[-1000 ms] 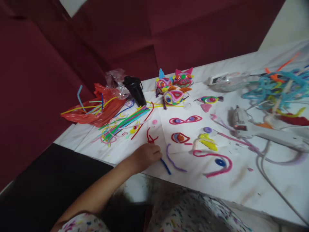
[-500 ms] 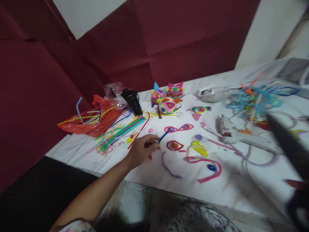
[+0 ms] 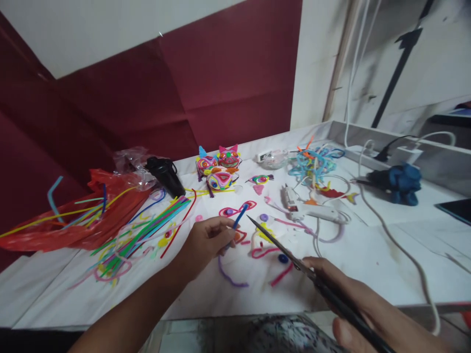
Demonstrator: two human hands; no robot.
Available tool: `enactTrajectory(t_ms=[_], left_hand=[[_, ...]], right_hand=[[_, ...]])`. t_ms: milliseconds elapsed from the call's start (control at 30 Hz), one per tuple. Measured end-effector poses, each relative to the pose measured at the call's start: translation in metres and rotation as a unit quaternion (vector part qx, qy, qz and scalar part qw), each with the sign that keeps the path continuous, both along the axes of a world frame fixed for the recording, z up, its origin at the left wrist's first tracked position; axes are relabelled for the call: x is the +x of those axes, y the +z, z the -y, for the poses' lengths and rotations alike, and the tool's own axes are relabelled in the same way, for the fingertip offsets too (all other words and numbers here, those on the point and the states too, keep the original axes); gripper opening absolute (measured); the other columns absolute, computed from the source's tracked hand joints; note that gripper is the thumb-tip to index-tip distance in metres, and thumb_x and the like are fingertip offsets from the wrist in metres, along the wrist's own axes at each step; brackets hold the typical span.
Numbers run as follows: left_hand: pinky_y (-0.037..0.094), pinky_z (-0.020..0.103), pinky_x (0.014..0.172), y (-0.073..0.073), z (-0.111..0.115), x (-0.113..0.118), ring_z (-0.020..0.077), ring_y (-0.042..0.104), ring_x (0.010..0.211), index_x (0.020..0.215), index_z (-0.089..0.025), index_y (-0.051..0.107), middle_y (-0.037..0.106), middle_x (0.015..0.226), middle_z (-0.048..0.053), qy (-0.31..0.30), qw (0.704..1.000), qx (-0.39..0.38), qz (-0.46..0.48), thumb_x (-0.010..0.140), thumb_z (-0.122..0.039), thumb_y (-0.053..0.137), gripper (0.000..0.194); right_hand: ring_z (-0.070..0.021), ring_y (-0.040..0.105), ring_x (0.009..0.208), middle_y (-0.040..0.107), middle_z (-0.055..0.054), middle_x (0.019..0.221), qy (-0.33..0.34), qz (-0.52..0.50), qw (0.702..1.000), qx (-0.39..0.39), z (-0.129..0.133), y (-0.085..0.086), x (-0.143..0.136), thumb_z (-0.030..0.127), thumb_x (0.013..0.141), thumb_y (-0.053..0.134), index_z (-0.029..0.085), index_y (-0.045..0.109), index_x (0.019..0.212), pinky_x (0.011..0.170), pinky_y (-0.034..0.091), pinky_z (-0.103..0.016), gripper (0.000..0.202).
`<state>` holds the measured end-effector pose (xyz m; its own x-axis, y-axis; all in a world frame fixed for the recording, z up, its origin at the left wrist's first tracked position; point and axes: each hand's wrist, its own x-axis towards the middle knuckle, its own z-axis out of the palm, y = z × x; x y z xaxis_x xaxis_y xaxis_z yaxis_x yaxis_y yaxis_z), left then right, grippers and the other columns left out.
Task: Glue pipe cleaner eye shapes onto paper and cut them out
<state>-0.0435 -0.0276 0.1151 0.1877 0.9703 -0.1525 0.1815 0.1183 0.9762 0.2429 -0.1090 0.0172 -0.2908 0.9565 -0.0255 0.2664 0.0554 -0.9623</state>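
Between the thumb and fingers of my left hand is a short blue pipe cleaner, pointing up and away. My right hand grips a pair of dark scissors. Their blades look closed, with the tip close to the blue piece but apart from it. On the paper below lie a pink looped pipe cleaner with purple coils, a curved purple pipe cleaner, a dark blue coil and a yellow shape partly behind the blades.
Colourful animal faces stand at the back. Left are a red plastic bag, a black bottle and bundled pipe cleaners. A white glue gun, its cable, a blue tangle and a dark blue object lie right.
The scissors have come from the right edge to beside the blue pipe cleaner, and my right hand is now plainly in view. The view has turned right. My left hand still holds the blue piece.
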Motion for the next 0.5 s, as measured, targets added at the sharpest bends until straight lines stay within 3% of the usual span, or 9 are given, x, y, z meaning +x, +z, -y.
enactTrajectory(t_ms=[100, 200, 400, 500], left_hand=[[0.031, 0.021, 0.046, 0.001, 0.003, 0.003, 0.0066, 0.044, 0.046, 0.089, -0.013, 0.072, 0.063, 0.059, -0.001, -0.021, 1.000, 0.011, -0.011, 0.066, -0.046, 0.081, 0.041], [0.033, 0.022, 0.047, 0.001, 0.006, 0.007, 0.0065, 0.044, 0.047, 0.093, -0.012, 0.073, 0.062, 0.060, -0.001, -0.036, 0.999, 0.005, -0.024, 0.068, -0.045, 0.080, 0.041], [0.036, 0.023, 0.049, -0.007, 0.005, 0.008, 0.0085, 0.046, 0.049, 0.098, -0.016, 0.076, 0.063, 0.061, 0.000, -0.065, 0.997, 0.011, -0.045, 0.072, -0.044, 0.077, 0.039], [0.036, 0.022, 0.049, -0.009, 0.005, 0.007, 0.0093, 0.047, 0.051, 0.099, -0.018, 0.077, 0.063, 0.062, 0.000, -0.080, 0.995, 0.013, -0.063, 0.074, -0.043, 0.074, 0.035]], right_hand=[[-0.0324, 0.070, 0.091, 0.070, -0.009, 0.101, 0.054, 0.044, 0.997, 0.018, -0.001, 0.012, 0.001, 0.058, 0.072, 0.067, 0.056, 0.055, 0.132, 0.072, 0.056, -0.040, 0.062], [-0.0300, 0.067, 0.076, 0.068, -0.003, 0.086, 0.048, 0.055, 0.997, 0.025, -0.001, 0.022, -0.004, 0.062, 0.076, 0.064, 0.053, 0.057, 0.129, 0.065, 0.056, -0.038, 0.054], [-0.0239, 0.063, 0.081, 0.065, 0.001, 0.089, 0.078, 0.081, 0.993, 0.038, -0.006, 0.023, -0.011, 0.063, 0.090, 0.055, 0.037, 0.057, 0.113, 0.070, 0.051, -0.031, 0.035], [-0.0208, 0.058, 0.075, 0.061, 0.002, 0.083, 0.081, 0.078, 0.993, 0.028, -0.008, 0.026, -0.014, 0.064, 0.092, 0.049, 0.030, 0.056, 0.103, 0.066, 0.046, -0.029, 0.036]])
